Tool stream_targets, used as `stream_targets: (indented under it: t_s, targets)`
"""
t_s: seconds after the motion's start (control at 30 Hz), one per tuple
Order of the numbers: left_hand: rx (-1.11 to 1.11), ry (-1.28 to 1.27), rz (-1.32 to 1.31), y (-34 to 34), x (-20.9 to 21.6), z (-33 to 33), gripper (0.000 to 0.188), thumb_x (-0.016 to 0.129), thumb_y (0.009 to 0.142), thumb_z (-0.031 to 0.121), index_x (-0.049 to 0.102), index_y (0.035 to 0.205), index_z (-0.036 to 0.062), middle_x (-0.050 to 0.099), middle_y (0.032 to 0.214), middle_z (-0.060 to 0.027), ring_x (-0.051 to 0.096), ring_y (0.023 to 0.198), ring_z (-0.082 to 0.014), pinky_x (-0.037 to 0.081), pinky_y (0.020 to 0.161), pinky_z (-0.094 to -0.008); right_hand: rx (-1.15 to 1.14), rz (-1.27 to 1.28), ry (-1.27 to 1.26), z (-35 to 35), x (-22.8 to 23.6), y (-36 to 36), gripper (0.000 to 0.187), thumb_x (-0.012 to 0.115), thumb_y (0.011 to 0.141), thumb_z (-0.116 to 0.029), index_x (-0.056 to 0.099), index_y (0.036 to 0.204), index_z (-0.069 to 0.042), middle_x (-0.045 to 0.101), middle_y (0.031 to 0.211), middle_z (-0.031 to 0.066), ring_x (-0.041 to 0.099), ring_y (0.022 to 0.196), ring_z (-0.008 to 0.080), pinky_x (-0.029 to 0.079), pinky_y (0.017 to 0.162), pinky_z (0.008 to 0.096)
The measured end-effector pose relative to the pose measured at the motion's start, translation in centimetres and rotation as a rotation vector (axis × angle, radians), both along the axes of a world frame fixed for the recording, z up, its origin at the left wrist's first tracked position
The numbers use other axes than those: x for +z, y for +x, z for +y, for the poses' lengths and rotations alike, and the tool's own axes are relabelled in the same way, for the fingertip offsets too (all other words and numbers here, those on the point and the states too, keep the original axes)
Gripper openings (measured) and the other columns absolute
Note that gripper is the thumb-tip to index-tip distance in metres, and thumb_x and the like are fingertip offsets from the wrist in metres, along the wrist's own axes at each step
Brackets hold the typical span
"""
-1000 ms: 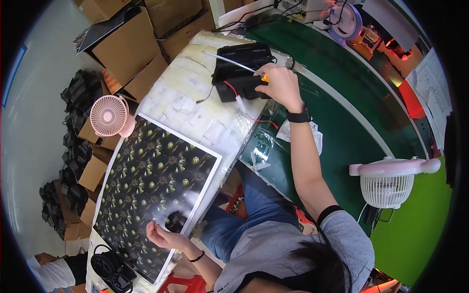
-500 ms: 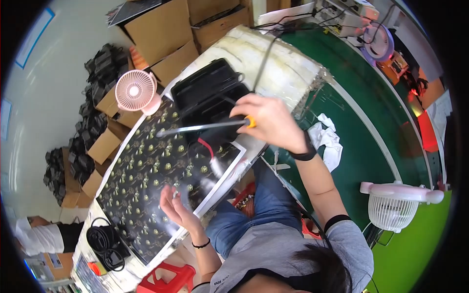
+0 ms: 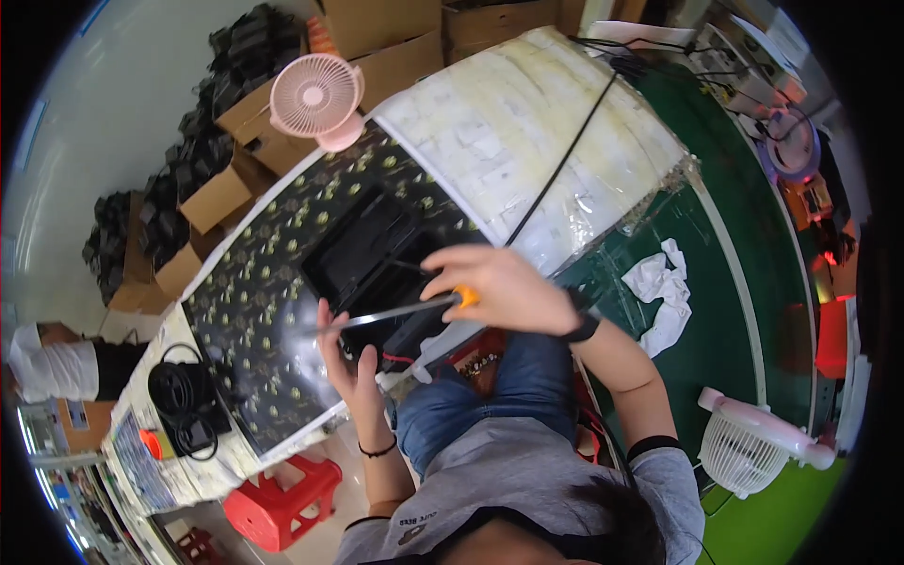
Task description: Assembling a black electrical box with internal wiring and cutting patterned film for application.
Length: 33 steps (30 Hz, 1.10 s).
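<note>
- Presently, the right hand (image 3: 499, 285) is clamped on a long-shafted, orange-handled metal screwdriver (image 3: 400, 313), tip blurred near the left hand (image 3: 356, 379).
- Open black rectangular plastic case (image 3: 363, 247): over the black, yellow-green-patterned mat (image 3: 247, 353).
- Left hand: thumb and fingers apart at the case's near side; contact cannot be told.

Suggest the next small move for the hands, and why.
I'd probably close the left hand on the near end of the open black case to steady it. That hand is open next to the case in this view, while the right hand holds the orange-handled tool, its shaft crossing in front of the case.
</note>
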<state>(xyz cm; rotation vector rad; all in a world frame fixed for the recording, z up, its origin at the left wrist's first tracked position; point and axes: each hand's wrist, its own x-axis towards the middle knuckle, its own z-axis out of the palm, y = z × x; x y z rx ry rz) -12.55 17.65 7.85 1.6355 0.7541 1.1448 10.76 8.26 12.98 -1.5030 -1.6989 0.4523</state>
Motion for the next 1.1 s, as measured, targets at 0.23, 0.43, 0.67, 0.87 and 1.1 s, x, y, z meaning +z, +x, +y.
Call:
stream_targets:
  t_s: [0.23, 0.43, 0.67, 0.87, 1.1]
  targets:
    - [-0.108, -0.009, 0.012, 0.3, 0.2, 0.5, 0.051, 0.053, 0.070, -0.002, 0.060, 0.120, 0.0052, 0.034, 0.153, -0.0170, 0.028, 0.144, -0.0287, 0.019, 0.116, -0.0372, -0.741, 0.049, 0.072, -1.2, -2.7, 12.2, 0.018, 0.064, 0.091, -0.020, 0.071, 0.097, -0.005, 0.072, 0.090, 0.0104, 0.069, 0.081, 0.0189, 0.052, 0.074, 0.0312]
    - [-0.203, 0.100, 0.043, -0.7, -0.5, 0.1, 0.047, 0.051, 0.069, -0.007, 0.061, 0.113, 0.0063, 0.027, 0.155, -0.0220, 0.019, 0.147, -0.0360, 0.012, 0.118, -0.0450, -0.894, -0.168, -0.224, -2.5, -6.2, 15.5, 0.024, 0.068, 0.088, -0.028, 0.071, 0.097, -0.006, 0.070, 0.084, 0.0171, 0.068, 0.078, 0.0347, 0.052, 0.069, 0.0360]
    - [-0.277, 0.215, -0.038, -0.9, -1.7, -0.1, 0.045, 0.050, 0.066, -0.013, 0.063, 0.104, 0.0076, 0.027, 0.154, -0.0264, 0.017, 0.147, -0.0426, 0.010, 0.118, -0.0514, -0.951, -0.266, -0.200, -1.4, -7.4, 14.9, 0.025, 0.069, 0.086, -0.028, 0.068, 0.094, -0.004, 0.069, 0.083, 0.0186, 0.067, 0.080, 0.0377, 0.053, 0.070, 0.0400]
    - [-0.279, 0.227, -0.085, 0.0, -1.4, -0.4, 0.045, 0.048, 0.066, -0.014, 0.063, 0.103, 0.0072, 0.027, 0.154, -0.0264, 0.017, 0.147, -0.0418, 0.011, 0.118, -0.0490, -0.973, -0.276, -0.179, -2.4, -7.0, 16.2, 0.018, 0.066, 0.085, -0.019, 0.063, 0.093, -0.003, 0.068, 0.074, 0.0170, 0.068, 0.069, 0.0311, 0.052, 0.063, 0.0367]
    - [-0.181, 0.135, -0.046, 1.3, -0.9, -1.4, 0.044, 0.045, 0.069, -0.011, 0.061, 0.105, 0.0059, 0.028, 0.154, -0.0244, 0.022, 0.146, -0.0374, 0.015, 0.117, -0.0436, -0.603, 0.752, 0.009, -5.8, -0.9, 16.7, 0.010, 0.061, 0.085, -0.007, 0.056, 0.094, -0.008, 0.057, 0.071, -0.0004, 0.044, 0.049, 0.0029, 0.031, 0.044, 0.0185]
